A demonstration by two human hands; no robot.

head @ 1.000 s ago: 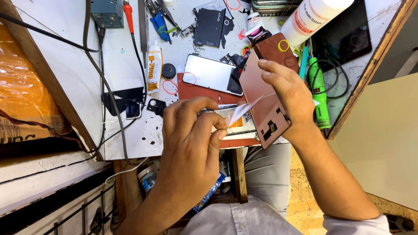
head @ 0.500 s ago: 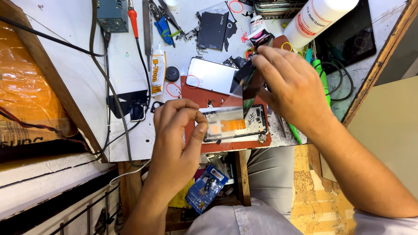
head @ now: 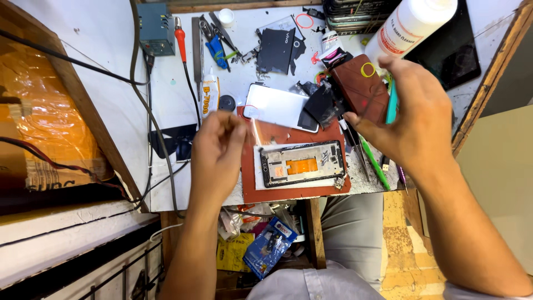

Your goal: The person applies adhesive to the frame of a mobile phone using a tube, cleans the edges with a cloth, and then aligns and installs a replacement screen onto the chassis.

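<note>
Left-hand fingers (head: 222, 130) curl loosely together, blurred, at centre frame; whether they pinch anything cannot be told. A clear film (head: 256, 132) shows just beside their tips, over the upper left corner of the red mat (head: 288, 193); contact with the film cannot be told. The left hand (head: 216, 158) hovers over the mat's left edge.

Right-hand fingers (head: 383, 119) bend narrowly toward the thumb at centre right; a thin dark strip seems to lie between them, but this is too blurred to confirm. The right hand (head: 419, 119) hangs above the desk (head: 172, 100), partly in front of a brown case (head: 363, 83) with a yellow ring on it.

Between the two hands, at centre frame, an opened phone frame (head: 302, 165) lies flat on a white sheet on the mat, an orange patch visible inside it. Just above it, a white phone (head: 277, 107) lies tilted across the mat's upper edge, touching a black scrap (head: 322, 105).

Upper centre: a black back cover (head: 276, 50), blue-handled pliers (head: 217, 44), and a red-handled screwdriver (head: 180, 41). A glue tube (head: 210, 94) lies left of the white phone. Upper right: a white bottle (head: 408, 25) lies tilted beside a dark tablet (head: 449, 47). A green tool (head: 375, 164) lies right of the mat. A grey cable (head: 150, 111) runs down the desk's left part. Left edge: an orange wrapped parcel (head: 39, 122).
</note>
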